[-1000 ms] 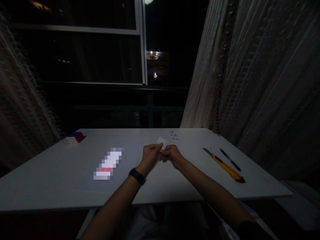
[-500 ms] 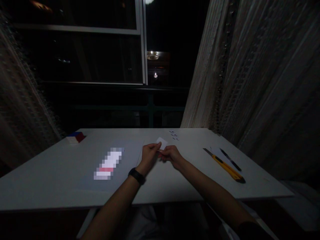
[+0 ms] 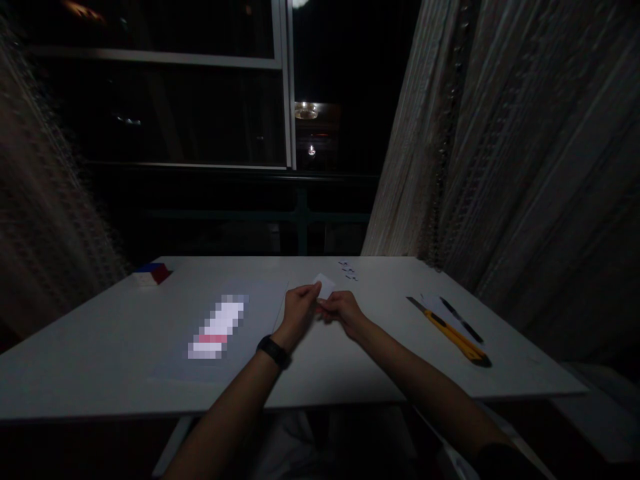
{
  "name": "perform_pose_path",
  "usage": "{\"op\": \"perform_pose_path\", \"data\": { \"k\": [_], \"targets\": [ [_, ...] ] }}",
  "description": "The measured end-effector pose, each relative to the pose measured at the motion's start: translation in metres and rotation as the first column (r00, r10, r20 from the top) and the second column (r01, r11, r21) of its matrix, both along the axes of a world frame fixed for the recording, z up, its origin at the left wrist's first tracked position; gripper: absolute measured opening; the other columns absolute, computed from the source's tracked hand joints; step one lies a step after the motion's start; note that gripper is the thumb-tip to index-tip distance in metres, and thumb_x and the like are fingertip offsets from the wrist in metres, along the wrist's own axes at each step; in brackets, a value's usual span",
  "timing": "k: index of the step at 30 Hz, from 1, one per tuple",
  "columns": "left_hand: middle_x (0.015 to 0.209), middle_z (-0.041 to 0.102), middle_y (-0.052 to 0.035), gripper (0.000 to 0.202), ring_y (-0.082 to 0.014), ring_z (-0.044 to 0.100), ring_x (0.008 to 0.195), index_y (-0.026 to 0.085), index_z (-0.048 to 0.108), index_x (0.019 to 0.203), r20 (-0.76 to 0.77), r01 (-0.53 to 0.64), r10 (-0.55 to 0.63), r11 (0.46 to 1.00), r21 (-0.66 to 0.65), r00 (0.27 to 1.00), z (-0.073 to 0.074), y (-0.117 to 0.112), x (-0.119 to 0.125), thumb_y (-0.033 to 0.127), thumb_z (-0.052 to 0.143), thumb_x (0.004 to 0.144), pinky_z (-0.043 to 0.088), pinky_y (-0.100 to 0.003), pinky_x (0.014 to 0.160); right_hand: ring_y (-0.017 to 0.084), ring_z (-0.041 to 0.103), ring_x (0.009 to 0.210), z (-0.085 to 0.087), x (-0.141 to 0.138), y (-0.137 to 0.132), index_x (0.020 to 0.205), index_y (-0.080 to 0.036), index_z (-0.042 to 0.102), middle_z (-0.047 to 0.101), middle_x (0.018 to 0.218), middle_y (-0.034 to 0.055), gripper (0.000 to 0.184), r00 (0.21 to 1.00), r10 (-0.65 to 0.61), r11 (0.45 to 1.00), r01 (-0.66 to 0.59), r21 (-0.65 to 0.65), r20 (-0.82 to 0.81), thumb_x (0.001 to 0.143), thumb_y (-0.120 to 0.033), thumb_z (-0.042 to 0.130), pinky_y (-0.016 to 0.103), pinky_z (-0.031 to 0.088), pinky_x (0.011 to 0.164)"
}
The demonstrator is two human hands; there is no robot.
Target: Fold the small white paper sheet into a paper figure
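Note:
Both hands meet above the middle of a white table [image 3: 100,360]. My left hand [image 3: 298,309], with a dark watch on its wrist, pinches a small white piece of paper [image 3: 325,285] at its lower left edge. My right hand [image 3: 343,311] is closed on the same piece from the right, its fingertips touching those of the left hand. The paper sticks up above the fingers, tilted toward the window. The light is dim and the fingertips are hard to make out.
A yellow utility knife [image 3: 453,334] and a black pen [image 3: 461,319] lie at the right of the table. Several tiny paper bits [image 3: 348,270] lie near the far edge. A red and blue block [image 3: 151,273] sits at the far left corner. Curtains hang on both sides of a dark window.
Both hands stay almost still, holding the paper piece. The piece has shifted very slightly between the fingers.

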State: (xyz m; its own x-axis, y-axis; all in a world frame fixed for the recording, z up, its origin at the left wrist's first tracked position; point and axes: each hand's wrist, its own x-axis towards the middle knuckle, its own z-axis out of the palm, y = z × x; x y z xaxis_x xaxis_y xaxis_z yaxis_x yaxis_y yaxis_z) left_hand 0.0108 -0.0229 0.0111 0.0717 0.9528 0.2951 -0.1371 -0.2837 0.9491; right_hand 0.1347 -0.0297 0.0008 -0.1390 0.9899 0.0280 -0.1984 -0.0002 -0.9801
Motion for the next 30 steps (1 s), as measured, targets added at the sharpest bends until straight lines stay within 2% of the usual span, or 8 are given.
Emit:
{"op": "perform_pose_path", "data": {
  "k": [4,7,10,12,15,21,25,30],
  "targets": [
    [0.043,0.049,-0.0003,0.045,-0.0091,0.044,0.042,0.012,0.055,0.049,-0.033,0.062,-0.063,0.998,-0.014,0.997,0.001,-0.002,0.001,0.053,0.061,0.066,0.032,-0.021,0.043,0.009,0.052,0.04,-0.001,0.001,0.001,0.058,-0.011,0.061,0.063,0.054,0.0042,0.031,0.999,0.044,0.998,-0.046,0.046,0.029,0.055,-0.039,0.074,0.02,0.04,0.039],
    [0.044,0.05,0.0001,0.043,-0.0084,0.044,0.042,0.011,0.057,0.053,-0.015,-0.019,0.019,1.0,-0.014,1.0,0.002,-0.001,0.0,0.052,0.063,0.065,0.032,-0.02,0.042,0.011,0.054,0.041,0.001,0.008,0.004,0.063,-0.01,0.061,0.062,0.053,0.0046,0.033,0.972,0.158,0.985,-0.167,0.038,0.175,0.054,-0.039,0.075,0.02,0.039,0.038],
    [0.051,0.055,-0.0017,0.042,-0.0091,0.049,0.045,0.01,0.059,0.059,0.025,-0.106,0.107,0.993,-0.048,0.994,0.002,0.001,-0.002,0.051,0.064,0.064,0.036,-0.02,0.043,0.01,0.052,0.039,0.006,0.021,0.011,0.066,-0.014,0.056,0.058,0.051,-0.0011,0.033,0.981,-0.055,0.983,0.021,0.181,0.184,0.05,-0.034,0.077,0.019,0.037,0.037],
    [0.057,0.059,-0.0042,0.042,-0.011,0.054,0.047,0.01,0.059,0.067,0.053,-0.08,0.086,0.99,-0.114,0.995,0.0,0.001,-0.002,0.052,0.063,0.065,0.039,-0.02,0.043,0.01,0.056,0.047,0.011,0.031,0.015,0.079,-0.017,0.058,0.063,0.07,-0.0008,0.037,0.976,-0.146,0.952,0.094,0.291,0.162,0.049,-0.027,0.077,0.02,0.044,0.042],
    [0.058,0.061,-0.0058,0.042,-0.0119,0.055,0.045,0.011,0.057,0.073,0.059,0.011,0.0,0.981,-0.195,0.998,-0.004,0.001,-0.001,0.053,0.061,0.066,0.039,-0.021,0.041,0.014,0.061,0.071,0.017,0.043,0.018,0.098,-0.024,0.06,0.059,0.106,0.0042,0.05,0.976,-0.041,0.918,-0.048,0.393,0.216,0.05,-0.02,0.075,0.025,0.05,0.056],
    [0.044,0.05,0.0011,0.042,-0.0066,0.043,0.036,0.011,0.054,0.062,0.015,0.127,-0.126,0.977,-0.172,0.992,-0.007,-0.001,0.001,0.052,0.065,0.063,0.03,-0.018,0.037,0.023,0.056,0.099,0.018,0.047,0.018,0.081,-0.022,0.071,0.052,0.121,0.0089,0.023,0.902,0.044,0.853,-0.258,0.454,0.429,0.059,-0.025,0.073,0.034,0.049,0.076],
    [0.043,0.046,0.0026,0.042,-0.0053,0.04,0.036,0.011,0.055,0.061,0.005,0.13,-0.131,0.976,-0.176,0.991,-0.005,-0.001,0.001,0.052,0.065,0.062,0.027,-0.018,0.037,0.025,0.057,0.099,0.018,0.045,0.017,0.081,-0.022,0.072,0.056,0.116,0.0098,0.021,0.892,0.051,0.849,-0.276,0.451,0.45,0.061,-0.029,0.072,0.038,0.047,0.079],
    [0.053,0.053,-0.0001,0.045,-0.0067,0.046,0.044,0.009,0.06,0.079,0.136,0.191,-0.164,0.956,-0.222,0.977,-0.005,0.0,0.002,0.05,0.066,0.062,0.032,-0.018,0.042,0.024,0.058,0.098,0.018,0.043,0.016,0.077,-0.02,0.073,0.061,0.109,0.0101,0.02,0.913,0.003,0.872,-0.202,0.446,0.408,0.06,-0.03,0.073,0.038,0.046,0.083]
  ]
}}
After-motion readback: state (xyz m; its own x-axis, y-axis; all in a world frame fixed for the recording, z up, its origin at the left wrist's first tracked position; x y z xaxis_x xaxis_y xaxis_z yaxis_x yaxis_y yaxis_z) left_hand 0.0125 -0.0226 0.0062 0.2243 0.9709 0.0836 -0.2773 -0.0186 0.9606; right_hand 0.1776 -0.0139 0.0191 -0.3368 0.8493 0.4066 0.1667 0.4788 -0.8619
